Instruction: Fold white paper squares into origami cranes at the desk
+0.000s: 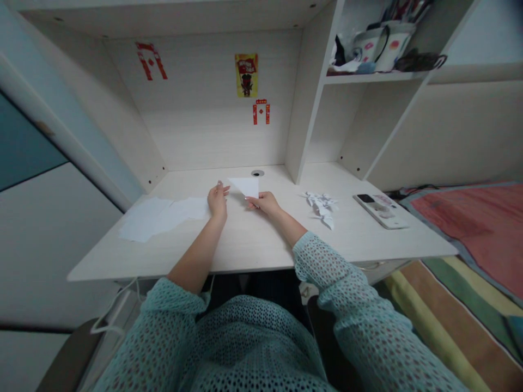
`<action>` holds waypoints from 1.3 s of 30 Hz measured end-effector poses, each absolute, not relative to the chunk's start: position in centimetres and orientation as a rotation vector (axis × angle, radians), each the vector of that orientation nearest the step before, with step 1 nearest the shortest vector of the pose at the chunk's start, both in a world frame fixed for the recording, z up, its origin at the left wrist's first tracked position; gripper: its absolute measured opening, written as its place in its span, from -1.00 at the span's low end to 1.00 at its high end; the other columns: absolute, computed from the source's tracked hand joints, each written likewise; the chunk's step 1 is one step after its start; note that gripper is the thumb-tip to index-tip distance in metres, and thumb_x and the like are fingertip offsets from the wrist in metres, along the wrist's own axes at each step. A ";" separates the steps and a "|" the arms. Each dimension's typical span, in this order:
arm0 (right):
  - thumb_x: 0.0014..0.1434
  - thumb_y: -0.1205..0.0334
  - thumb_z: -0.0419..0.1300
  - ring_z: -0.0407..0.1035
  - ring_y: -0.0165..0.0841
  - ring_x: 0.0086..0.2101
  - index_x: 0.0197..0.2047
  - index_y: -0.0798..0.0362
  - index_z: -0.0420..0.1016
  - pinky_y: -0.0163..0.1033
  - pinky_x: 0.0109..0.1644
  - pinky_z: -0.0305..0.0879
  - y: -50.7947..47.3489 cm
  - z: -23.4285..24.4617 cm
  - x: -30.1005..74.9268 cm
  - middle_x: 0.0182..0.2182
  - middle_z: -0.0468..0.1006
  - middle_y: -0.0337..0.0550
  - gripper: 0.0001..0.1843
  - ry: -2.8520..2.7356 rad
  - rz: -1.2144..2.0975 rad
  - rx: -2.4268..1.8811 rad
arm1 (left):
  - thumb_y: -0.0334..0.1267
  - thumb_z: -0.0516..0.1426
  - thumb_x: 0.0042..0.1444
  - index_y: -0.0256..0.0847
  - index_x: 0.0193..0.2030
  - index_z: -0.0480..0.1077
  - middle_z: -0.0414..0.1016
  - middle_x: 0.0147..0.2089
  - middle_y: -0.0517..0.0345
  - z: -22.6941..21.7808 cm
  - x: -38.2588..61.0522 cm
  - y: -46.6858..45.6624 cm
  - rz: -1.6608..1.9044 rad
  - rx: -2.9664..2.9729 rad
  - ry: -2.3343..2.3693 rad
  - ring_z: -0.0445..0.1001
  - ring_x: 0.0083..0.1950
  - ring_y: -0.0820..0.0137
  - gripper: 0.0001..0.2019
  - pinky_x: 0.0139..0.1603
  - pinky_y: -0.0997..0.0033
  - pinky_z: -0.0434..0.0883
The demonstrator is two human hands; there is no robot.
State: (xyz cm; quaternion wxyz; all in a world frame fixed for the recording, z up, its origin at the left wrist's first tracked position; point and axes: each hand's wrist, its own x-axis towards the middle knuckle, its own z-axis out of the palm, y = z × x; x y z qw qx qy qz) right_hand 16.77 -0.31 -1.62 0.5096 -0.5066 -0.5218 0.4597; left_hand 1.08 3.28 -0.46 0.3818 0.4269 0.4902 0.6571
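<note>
A white folded piece of paper (247,185) is held up just above the desk, its shape roughly triangular with a point toward the left. My right hand (265,203) pinches it near the lower right corner between thumb and fingers. Close by the paper's left tip is my left hand (218,200), its fingers apart and curved toward the paper; no clear grip shows there. On the left of the desk lie several loose white paper sheets (149,218), overlapping. To the right rests a small heap of folded white paper pieces (322,206) with pointed ends.
A phone in a pale case (379,210) lies at the desk's right. The white desk (253,247) meets a back panel and an upright divider (312,92). Cups with pens (394,43) stand on the upper right shelf. A bed with a red cover (474,223) adjoins the right side.
</note>
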 end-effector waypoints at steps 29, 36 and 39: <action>-0.21 -0.01 0.35 0.10 -0.57 -0.69 -0.64 0.18 0.44 -0.36 -0.60 -0.06 -0.9 -1.3 16.7 -0.72 0.40 -0.19 -0.61 -1.436 1.176 -1.197 | -0.04 0.22 -0.13 -0.23 -0.27 0.48 0.51 -0.21 0.04 -0.2 0.6 3.8 1.722 0.819 1.254 0.44 -0.17 0.37 -0.67 -0.30 0.45 0.26; -0.19 -0.03 0.32 0.06 -0.58 -0.71 -0.64 0.18 0.43 -0.37 -0.60 -0.08 -0.5 -1.9 17.6 -0.75 0.35 -0.24 -0.60 -1.539 1.064 -1.282 | -0.09 0.27 -0.16 -0.27 -0.19 0.46 0.52 -0.26 0.01 0.2 0.6 3.5 1.626 1.115 1.179 0.45 -0.25 0.39 -0.61 -0.26 0.43 0.31; -0.20 -0.07 0.31 0.04 -0.58 -0.71 -0.63 0.18 0.45 -0.36 -0.61 -0.09 -0.4 -1.7 18.3 -0.75 0.34 -0.25 -0.58 -1.572 0.988 -1.316 | -0.10 0.35 -0.31 -0.31 -0.09 0.44 0.47 -0.50 0.11 0.3 0.8 3.2 1.405 1.235 1.177 0.43 -0.41 0.38 -0.42 -0.35 0.42 0.31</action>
